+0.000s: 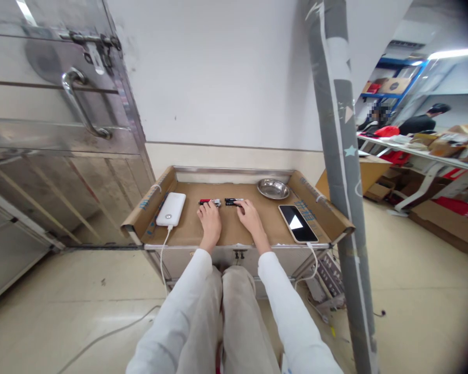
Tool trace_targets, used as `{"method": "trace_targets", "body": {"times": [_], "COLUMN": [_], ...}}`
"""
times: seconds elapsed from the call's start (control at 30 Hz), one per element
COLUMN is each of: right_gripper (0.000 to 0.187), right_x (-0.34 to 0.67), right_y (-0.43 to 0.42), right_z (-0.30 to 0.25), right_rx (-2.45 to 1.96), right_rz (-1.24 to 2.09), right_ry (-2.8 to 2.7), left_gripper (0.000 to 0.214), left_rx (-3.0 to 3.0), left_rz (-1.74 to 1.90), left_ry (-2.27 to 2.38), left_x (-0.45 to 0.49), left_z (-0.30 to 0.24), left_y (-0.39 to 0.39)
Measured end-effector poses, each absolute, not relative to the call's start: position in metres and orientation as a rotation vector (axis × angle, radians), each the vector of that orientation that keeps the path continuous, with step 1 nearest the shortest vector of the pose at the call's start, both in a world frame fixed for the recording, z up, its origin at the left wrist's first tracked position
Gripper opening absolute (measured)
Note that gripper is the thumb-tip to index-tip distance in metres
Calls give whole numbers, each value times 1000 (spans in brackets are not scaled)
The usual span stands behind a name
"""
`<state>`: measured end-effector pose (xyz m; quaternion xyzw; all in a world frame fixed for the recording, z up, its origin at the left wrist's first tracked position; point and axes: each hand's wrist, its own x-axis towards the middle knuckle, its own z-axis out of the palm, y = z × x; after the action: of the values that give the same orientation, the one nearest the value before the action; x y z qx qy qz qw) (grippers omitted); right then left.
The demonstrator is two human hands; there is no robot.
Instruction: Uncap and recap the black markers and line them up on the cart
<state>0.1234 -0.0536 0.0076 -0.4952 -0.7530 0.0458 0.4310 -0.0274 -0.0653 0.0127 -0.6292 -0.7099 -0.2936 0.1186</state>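
Note:
My left hand (209, 221) lies on the cardboard-lined tray table (234, 228), its fingers curled at a small red and black part (209, 202). My right hand (248, 215) rests beside it, fingertips touching a small black part (233, 201). The two parts lie side by side, a little apart. Both hands rest palm down with fingers partly bent. I cannot tell whether either hand actually grips its part.
A white power bank (171, 209) with a cable lies at the left. At the right lies a phone (298, 223) with a lit screen, and behind it stands a metal bowl (273, 188). A grey wrapped post (343, 171) stands right of the table. A steel door (62, 119) is left. Other people work far right.

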Motion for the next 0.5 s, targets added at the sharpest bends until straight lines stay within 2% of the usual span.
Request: {"method": "trace_targets", "body": {"times": [0.13, 0.33, 0.4, 0.5], "right_gripper": [39, 27, 23, 19], "right_x": [121, 122, 123, 122], "right_y": [-60, -53, -51, -49], "right_z": [15, 9, 7, 6], "right_rx": [-1134, -1074, -1060, -1058], "right_rz": [193, 272, 299, 336], "right_ry": [-1893, -1861, -1848, -1850], "left_gripper": [22, 11, 16, 33], "left_rx": [-2160, -2568, -2502, -2404], "left_rz": [-1024, -1535, -1756, -2035], "left_ry": [-1960, -1467, -1427, -1452], "left_x": [-29, -32, -32, -31], "left_z": [14, 10, 8, 8], "left_y": [-59, -46, -43, -41]}}
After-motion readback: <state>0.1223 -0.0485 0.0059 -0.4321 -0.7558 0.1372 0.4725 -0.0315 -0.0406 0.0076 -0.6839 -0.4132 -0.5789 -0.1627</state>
